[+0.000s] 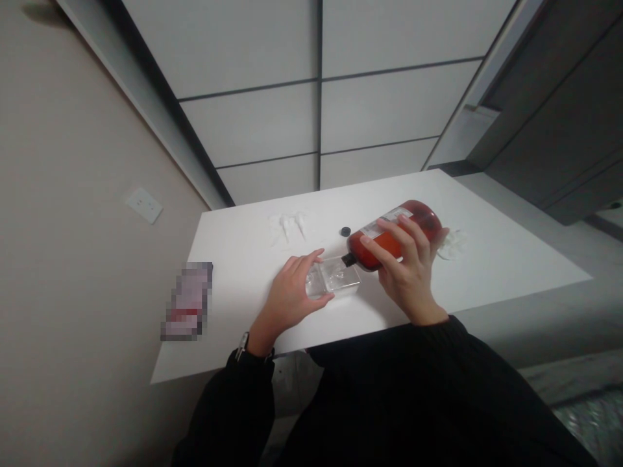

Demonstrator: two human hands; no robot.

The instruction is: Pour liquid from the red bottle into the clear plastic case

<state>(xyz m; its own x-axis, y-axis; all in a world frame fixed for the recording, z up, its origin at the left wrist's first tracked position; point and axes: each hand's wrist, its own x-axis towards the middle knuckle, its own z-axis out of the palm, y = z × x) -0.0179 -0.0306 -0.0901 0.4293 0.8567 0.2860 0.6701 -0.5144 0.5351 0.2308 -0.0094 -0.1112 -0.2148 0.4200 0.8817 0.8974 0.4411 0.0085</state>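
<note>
My right hand [409, 266] is wrapped around a large amber bottle [387, 241] with a pale label. The bottle is tilted, its black neck [349, 259] low over a clear plastic box [343, 280]. Whether liquid is coming out cannot be made out. My left hand [294, 288] grips the box from its left side, thumb at the near edge and fingers at the far edge. The box appears split into two compartments, and the neck is over the right one. A small black cap [345, 231] lies on the table just beyond the bottle.
Two white nozzle-like pieces [293, 227] lie on the white table [233, 259] toward the back. A crumpled white tissue or plastic piece [452, 245] is right of the bottle. A phone-like, pixelated object [187, 301] rests at the left edge. The wall has a socket [145, 205].
</note>
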